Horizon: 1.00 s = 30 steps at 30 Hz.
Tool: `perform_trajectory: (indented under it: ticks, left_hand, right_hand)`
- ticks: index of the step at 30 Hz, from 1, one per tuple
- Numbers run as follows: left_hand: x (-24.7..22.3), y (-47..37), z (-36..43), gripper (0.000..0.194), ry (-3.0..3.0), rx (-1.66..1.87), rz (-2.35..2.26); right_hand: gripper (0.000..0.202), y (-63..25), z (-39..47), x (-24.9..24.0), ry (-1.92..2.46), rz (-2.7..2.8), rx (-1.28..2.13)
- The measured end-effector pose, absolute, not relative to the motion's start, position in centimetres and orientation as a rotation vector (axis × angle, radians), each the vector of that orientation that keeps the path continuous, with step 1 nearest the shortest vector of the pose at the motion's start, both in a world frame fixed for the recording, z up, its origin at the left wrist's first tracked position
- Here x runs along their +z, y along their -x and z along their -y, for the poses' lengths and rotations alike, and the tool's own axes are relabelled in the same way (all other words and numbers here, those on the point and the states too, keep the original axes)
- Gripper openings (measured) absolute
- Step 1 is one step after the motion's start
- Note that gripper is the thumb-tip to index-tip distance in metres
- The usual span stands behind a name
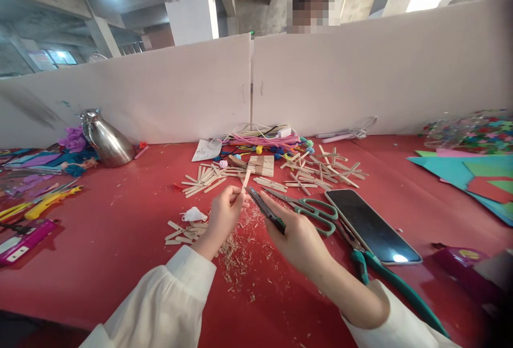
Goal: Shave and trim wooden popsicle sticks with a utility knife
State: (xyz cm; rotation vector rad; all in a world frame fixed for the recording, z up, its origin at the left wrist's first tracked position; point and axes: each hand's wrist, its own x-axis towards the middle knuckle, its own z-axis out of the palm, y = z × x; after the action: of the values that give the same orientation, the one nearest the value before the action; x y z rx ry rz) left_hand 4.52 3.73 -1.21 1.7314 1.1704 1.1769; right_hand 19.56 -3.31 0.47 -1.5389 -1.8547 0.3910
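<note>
My left hand (pixel 227 213) pinches a wooden craft stick (pixel 246 179), which points up and away from me. In my right hand (pixel 295 233) is a dark utility knife (pixel 266 211), its front end close to the stick; whether the blade touches the wood I cannot tell. Curly wood shavings (pixel 235 257) lie scattered on the red table below both hands. Several short sticks (pixel 180 233) lie beside my left wrist. Beyond my hands are a loose heap of craft sticks (pixel 206 178) and a banded bundle of them (pixel 262 165).
Right of my right hand lie green-handled scissors (pixel 320 213), green-handled pliers (pixel 372 260) and a phone (pixel 372 225). A steel jug (pixel 108 139) stands at the left, near a yellow cutter (pixel 52 202). Coloured paper (pixel 452 177) lies far right. A white partition (pixel 360 80) closes the back.
</note>
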Motion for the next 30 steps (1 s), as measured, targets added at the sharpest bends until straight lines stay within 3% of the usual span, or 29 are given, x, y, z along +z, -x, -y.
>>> perform_trajectory:
  ticks: [10,19,25,30]
  left_hand:
    - [-0.92,-4.53,-3.32,0.022,-1.758,1.178,-1.233]
    - [-1.51,-5.15,-3.66,0.021,-1.636,1.194,-1.195]
    - [-1.59,-4.9,-3.85,0.022,-1.631,1.133,-1.108]
    - [-1.16,-4.74,-4.02,0.036,-1.585,1.093,-1.009]
  right_hand:
    - [0.054,-19.29,3.3,0.1,1.515,1.867,0.409]
    - [0.053,-18.68,3.36,0.14,1.405,1.604,0.882]
    - [0.052,-19.29,3.0,0.0,1.439,1.776,0.561]
    - [0.053,-19.61,3.11,0.25,1.571,1.927,0.319]
